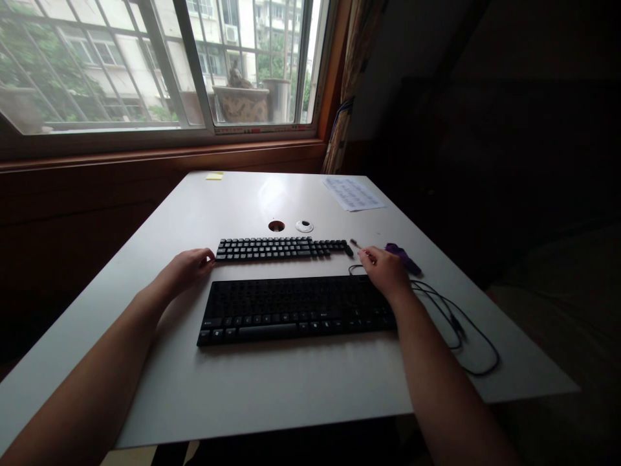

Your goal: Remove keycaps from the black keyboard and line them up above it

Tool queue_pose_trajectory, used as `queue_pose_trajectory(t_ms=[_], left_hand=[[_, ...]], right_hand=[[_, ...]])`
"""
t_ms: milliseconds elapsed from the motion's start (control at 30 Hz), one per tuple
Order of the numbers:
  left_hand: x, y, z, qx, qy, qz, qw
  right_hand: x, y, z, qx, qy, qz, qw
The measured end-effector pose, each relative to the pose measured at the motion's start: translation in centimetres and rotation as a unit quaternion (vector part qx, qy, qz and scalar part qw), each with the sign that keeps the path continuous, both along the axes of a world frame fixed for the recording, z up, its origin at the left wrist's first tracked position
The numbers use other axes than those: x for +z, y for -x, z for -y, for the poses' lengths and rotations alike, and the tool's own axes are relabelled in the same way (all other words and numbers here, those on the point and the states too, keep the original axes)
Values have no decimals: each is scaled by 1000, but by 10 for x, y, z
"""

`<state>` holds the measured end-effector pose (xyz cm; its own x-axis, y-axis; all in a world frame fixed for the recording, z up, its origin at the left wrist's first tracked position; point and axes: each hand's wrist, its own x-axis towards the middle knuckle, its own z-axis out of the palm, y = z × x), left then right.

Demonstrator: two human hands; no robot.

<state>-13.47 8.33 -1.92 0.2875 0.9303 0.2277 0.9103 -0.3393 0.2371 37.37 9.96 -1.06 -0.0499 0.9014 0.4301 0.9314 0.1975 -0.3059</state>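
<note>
A black keyboard (295,309) lies across the table; keycaps sit on its front rows, while the rows behind look bare of caps. Beyond it, several loose black keycaps (264,249) are laid out in close rows. My left hand (195,264) is at the left end of these rows, fingers curled together by the front corner cap; what they pinch, if anything, is hidden. Above the keyboard's right end, my right hand (387,268) is closed on the thin handle of a small brush (354,243), its dark head pointing left toward the caps.
A purple cloth (406,259) lies just beyond my right hand. The black cable (478,330) loops over the table's right side. Farther back are a round cable hole (276,226), its white cover (305,226), a printed sheet (354,194) and a yellow note (214,176).
</note>
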Motion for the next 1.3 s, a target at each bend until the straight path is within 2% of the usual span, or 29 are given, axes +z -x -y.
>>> queue_pose_trajectory(t_ms=[67,167,400,700,1133,1300], left_hand=[[0,0,0,-1,-1,0,1000],[1,-1,1,0,-1,1,1000],[0,-1,1,-3,-6,-1,1000],[-2,0,0,-3,-9,0,1000],[-5,2,-2,-6,-20,-12,1000],[-6,3,-2,-10,-23,-15,1000]], right_hand=[[0,10,2,22,-1,9,1000],[2,29,7,63,32,34,997],[5,59,14,26,93,122,988],[2,62,10,24,133,141,981],[10,68,11,12,194,176,965],[10,67,11,15,199,175,964]])
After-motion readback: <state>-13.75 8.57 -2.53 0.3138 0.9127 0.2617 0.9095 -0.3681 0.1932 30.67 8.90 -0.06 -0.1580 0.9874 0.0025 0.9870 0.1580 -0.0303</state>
